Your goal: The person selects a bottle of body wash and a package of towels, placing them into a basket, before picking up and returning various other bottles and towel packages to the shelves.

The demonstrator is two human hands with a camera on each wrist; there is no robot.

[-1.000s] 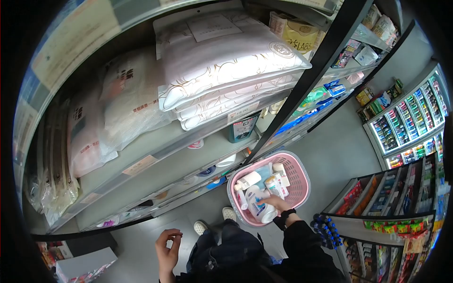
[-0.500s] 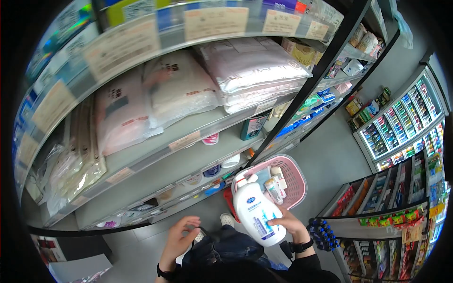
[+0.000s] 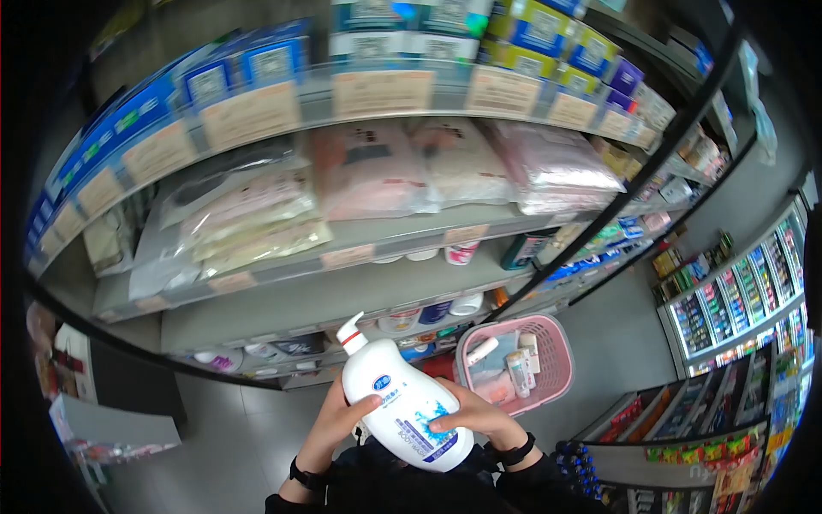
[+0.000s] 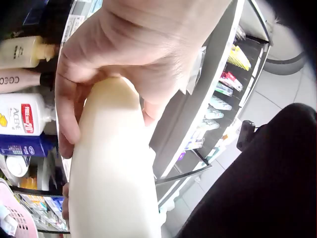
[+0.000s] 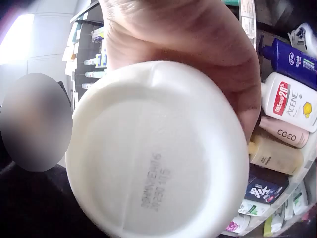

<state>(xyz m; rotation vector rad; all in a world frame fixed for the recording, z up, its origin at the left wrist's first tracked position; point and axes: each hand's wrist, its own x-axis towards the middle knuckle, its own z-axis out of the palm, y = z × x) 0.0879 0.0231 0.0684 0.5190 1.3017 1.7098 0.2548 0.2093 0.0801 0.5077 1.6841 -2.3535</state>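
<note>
A large white pump bottle point(image 3: 411, 411) with a blue oval logo and blue print is held tilted in front of the body, its nozzle pointing to the upper left. My left hand point(image 3: 338, 411) grips its upper side near the shoulder, thumb across the front. Lower down, my right hand point(image 3: 475, 413) holds the other side with the thumb on the printed label. The left wrist view has the bottle's plain white side point(image 4: 111, 168) under the curled fingers. Filling the right wrist view is its round base point(image 5: 158, 153), stamped with a printed code.
A pink basket point(image 3: 562, 368) stands on the floor at the right, with small bottles and packs inside. Shelves ahead hold bagged textiles point(image 3: 372, 176), blue boxes point(image 3: 274, 64) and, lower down, more bottles point(image 3: 437, 310). A black shelf post point(image 3: 599, 227) rises beside the basket.
My right hand has lifted the pump bottle out of the basket and brought it leftward to the body. The left hand, earlier empty, now grips it too. The view has tipped up toward the shelves.
</note>
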